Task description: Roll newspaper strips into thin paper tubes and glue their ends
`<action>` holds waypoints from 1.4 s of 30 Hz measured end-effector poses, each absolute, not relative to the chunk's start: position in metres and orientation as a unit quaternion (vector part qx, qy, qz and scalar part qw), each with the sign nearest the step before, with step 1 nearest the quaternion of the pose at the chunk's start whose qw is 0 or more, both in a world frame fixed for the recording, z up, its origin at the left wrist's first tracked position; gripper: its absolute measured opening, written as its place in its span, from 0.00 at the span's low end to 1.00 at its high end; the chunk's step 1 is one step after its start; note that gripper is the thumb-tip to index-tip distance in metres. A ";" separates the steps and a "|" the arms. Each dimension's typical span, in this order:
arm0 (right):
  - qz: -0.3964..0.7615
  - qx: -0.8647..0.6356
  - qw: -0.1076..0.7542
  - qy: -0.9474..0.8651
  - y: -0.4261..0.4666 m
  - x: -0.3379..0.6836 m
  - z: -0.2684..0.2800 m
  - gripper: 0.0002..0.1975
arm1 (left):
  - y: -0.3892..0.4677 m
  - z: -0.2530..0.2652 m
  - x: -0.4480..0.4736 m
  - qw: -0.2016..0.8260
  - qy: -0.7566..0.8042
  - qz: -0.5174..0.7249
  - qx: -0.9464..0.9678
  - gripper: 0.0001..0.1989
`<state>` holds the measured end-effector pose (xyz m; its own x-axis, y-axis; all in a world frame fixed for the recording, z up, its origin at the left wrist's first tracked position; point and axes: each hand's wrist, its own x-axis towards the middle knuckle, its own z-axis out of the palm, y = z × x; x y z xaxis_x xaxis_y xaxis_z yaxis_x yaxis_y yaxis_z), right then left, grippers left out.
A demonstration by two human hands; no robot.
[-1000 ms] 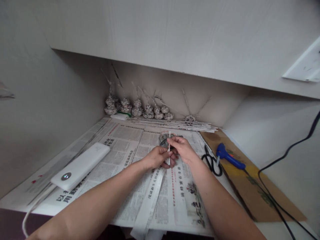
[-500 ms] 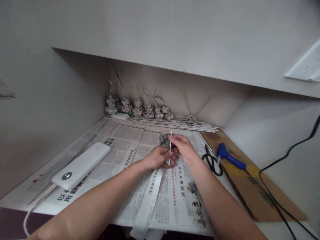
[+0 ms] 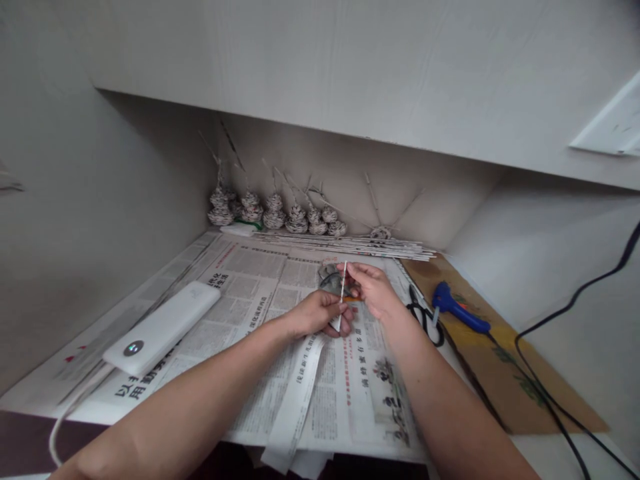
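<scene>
Between my two hands stands a thin rolled paper stick (image 3: 343, 283), nearly upright and leaning slightly right at the top. My left hand (image 3: 320, 313) is closed around its lower part, where a flat newspaper strip (image 3: 300, 393) trails down toward the table's front edge. My right hand (image 3: 371, 285) pinches the stick near its upper end between thumb and fingers. Just behind the hands lies a grey object (image 3: 329, 279) on the newspaper (image 3: 260, 267), partly hidden, its kind unclear.
Several woven paper gourds (image 3: 274, 212) line the back wall, with a bundle of paper sticks (image 3: 350, 245) in front. A white power bank (image 3: 165, 327) lies left. Black-handled scissors (image 3: 425, 317) and a blue glue gun (image 3: 457, 308) lie right, by cardboard (image 3: 540, 380) and a black cable (image 3: 575, 303).
My right hand has shifted slightly right along with the stick's top, so the stick leans a little more. The grey object behind shows more now. My left hand stays nearly in place.
</scene>
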<state>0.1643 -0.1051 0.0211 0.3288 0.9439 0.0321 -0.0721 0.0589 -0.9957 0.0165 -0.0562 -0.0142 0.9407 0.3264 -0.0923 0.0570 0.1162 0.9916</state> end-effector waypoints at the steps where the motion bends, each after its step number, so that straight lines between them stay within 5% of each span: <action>1: 0.424 -0.545 0.600 -0.404 -0.105 0.164 0.021 0.18 | -0.056 -0.014 0.016 0.733 0.148 0.095 0.657 0.22; 14: 0.418 -0.554 0.595 -0.406 -0.104 0.167 0.019 0.17 | -0.055 -0.018 0.017 0.736 0.148 0.102 0.653 0.22; 22: 0.493 -0.563 0.454 -0.484 -0.111 0.169 0.017 0.21 | -0.048 -0.014 0.018 0.740 0.160 0.162 0.633 0.23; 42: 0.481 -0.583 0.490 -0.435 -0.106 0.158 0.011 0.15 | -0.050 -0.017 0.020 0.732 0.172 0.160 0.640 0.21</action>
